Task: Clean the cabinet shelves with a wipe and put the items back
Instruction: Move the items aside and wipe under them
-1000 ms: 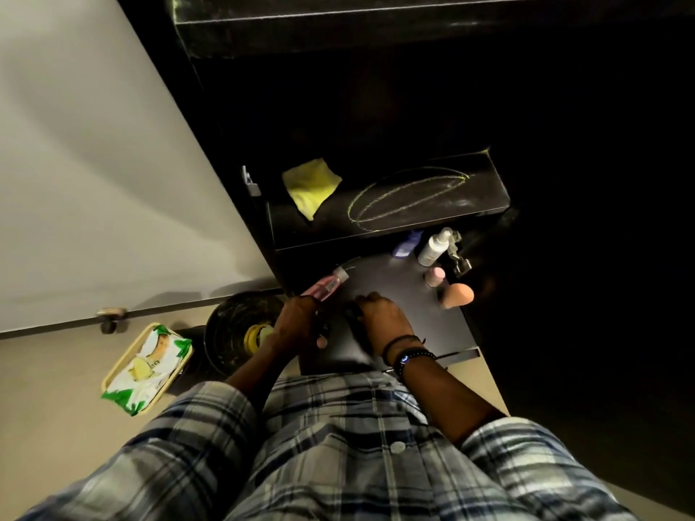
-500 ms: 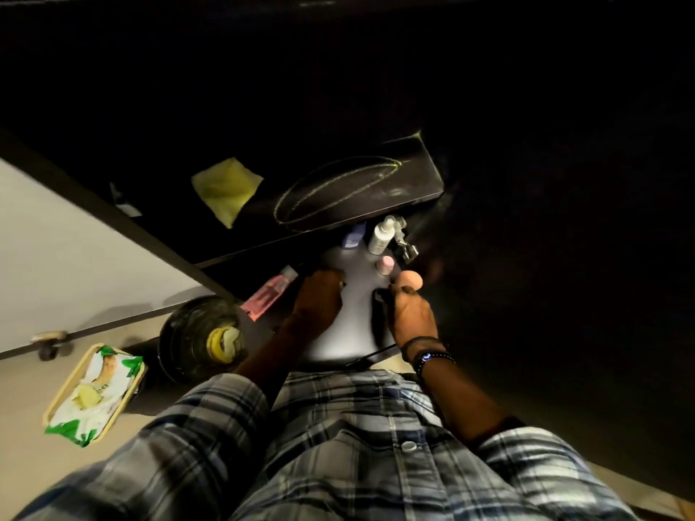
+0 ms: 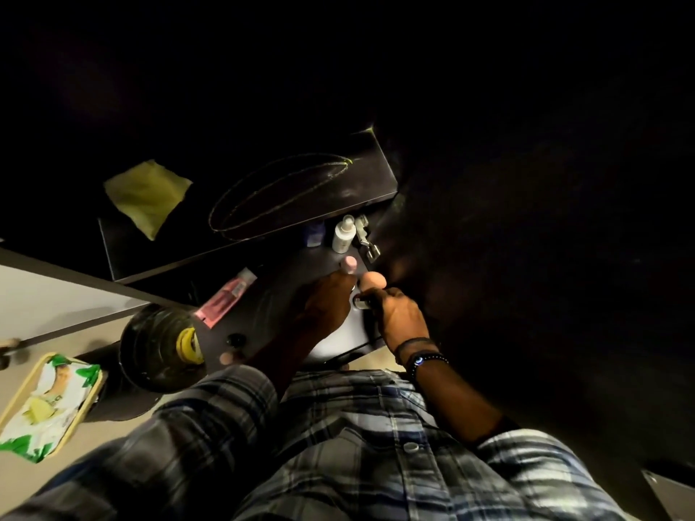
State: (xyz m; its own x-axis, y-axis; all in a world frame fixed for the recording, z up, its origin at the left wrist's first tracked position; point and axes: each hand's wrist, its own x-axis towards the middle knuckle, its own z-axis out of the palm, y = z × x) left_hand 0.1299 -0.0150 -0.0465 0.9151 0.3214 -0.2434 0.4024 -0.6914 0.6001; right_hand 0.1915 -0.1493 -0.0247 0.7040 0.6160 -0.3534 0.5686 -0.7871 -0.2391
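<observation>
- The right hand [image 3: 398, 314] has moved toward the back right of the lower shelf [image 3: 270, 314]. Its grip is now closed on a small cylindrical item with a pale end [image 3: 360, 303], too dim to name.
- The left hand [image 3: 327, 300] has come across from the shelf's left front. Its fingers curl down just beside the right hand, but I cannot tell whether its grip holds anything.
- The pink tube [image 3: 225, 300] it was near 1 second ago now lies flat and alone at the left edge, its end close to the lip.
- To me this reads as the putting-back stage: items are gathering at the back right, where a peach sponge [image 3: 373, 280], a pink-capped bottle [image 3: 349, 263] and a white spray bottle [image 3: 344, 236] stand close together.
- That corner is tight, with a metal hinge [image 3: 366, 238] on the cabinet wall right there, so a careless nudge could topple the bottles.
- The shelf's middle and front are the open room, apart from a small black cap [image 3: 236, 339].
- The yellow cloth [image 3: 148, 195] rests on the upper shelf [image 3: 301, 197], well apart.
- The wipes packet [image 3: 47, 402] sits on a tray down on the floor, left.
</observation>
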